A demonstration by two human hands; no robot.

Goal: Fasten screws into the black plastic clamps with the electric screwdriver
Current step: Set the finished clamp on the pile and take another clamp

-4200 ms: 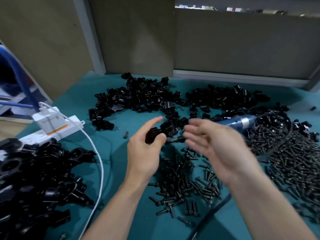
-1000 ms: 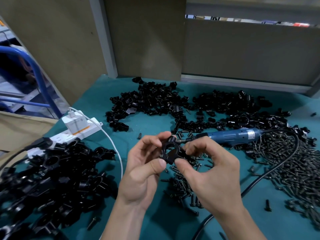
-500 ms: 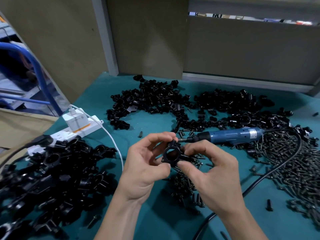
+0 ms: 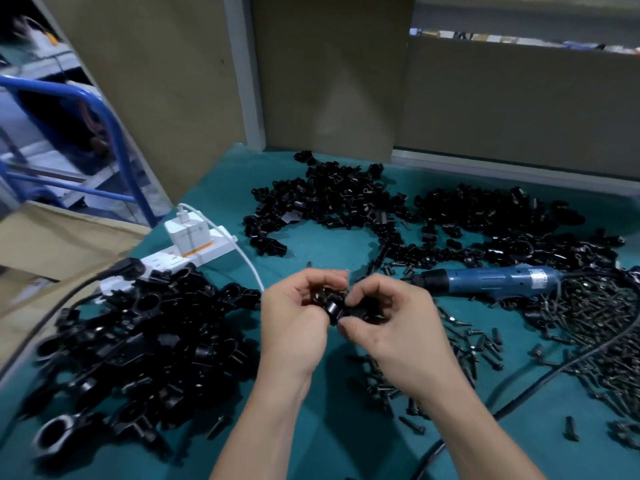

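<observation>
Clamp [image 4: 334,308] pinched between left hand [image 4: 294,327] and right hand [image 4: 391,327] — screwdriver [image 4: 491,279] crosswise, tip leftward.

clamp [image 4: 334,307] largely hidden, left clamp pile [image 4: 138,344] blurred

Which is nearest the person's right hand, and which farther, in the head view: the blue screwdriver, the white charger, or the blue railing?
From the right hand:
1. Blue screwdriver, lying on the table just beyond it, to the right.
2. White charger, plugged in, far left.
3. Blue railing, past the table's left edge.
</observation>
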